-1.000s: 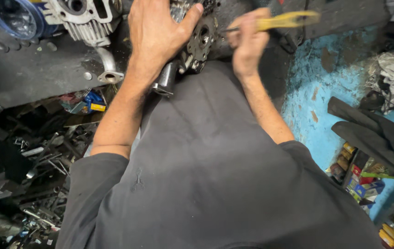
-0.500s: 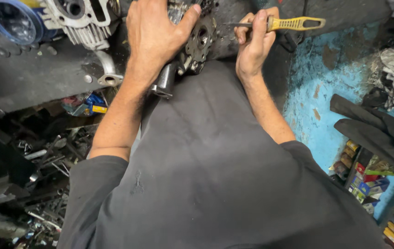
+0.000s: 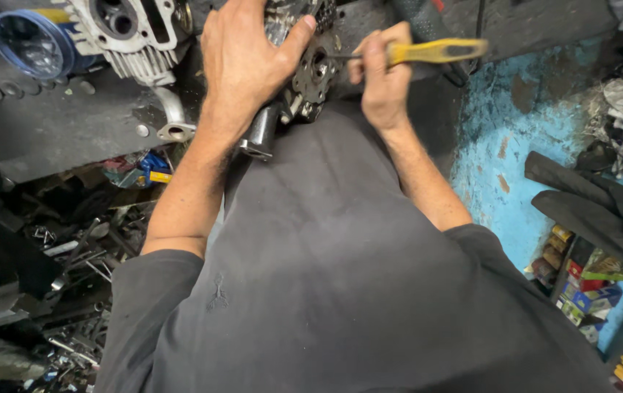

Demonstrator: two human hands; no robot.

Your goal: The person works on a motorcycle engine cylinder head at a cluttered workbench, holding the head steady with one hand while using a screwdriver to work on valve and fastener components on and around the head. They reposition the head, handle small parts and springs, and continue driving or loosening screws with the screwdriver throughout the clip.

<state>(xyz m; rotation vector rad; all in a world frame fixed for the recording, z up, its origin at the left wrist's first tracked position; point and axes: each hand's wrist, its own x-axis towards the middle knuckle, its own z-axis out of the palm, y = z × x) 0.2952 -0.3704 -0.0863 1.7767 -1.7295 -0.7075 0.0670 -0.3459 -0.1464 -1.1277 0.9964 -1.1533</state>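
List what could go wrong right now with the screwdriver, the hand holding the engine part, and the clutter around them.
1. The yellow-handled screwdriver in the right hand points its tip toward the left hand; a slip could jab the thumb lying beside the sprocket.
2. The engine part is steadied by one hand against the body, so prying might twist it loose.
3. Any small piece that drops would likely vanish among the scattered tools below.

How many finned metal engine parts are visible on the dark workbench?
2. One grey finned cylinder head lies at the top left of the dark workbench; the other dark metal engine part is under the left hand. More may be hidden beyond the frame.
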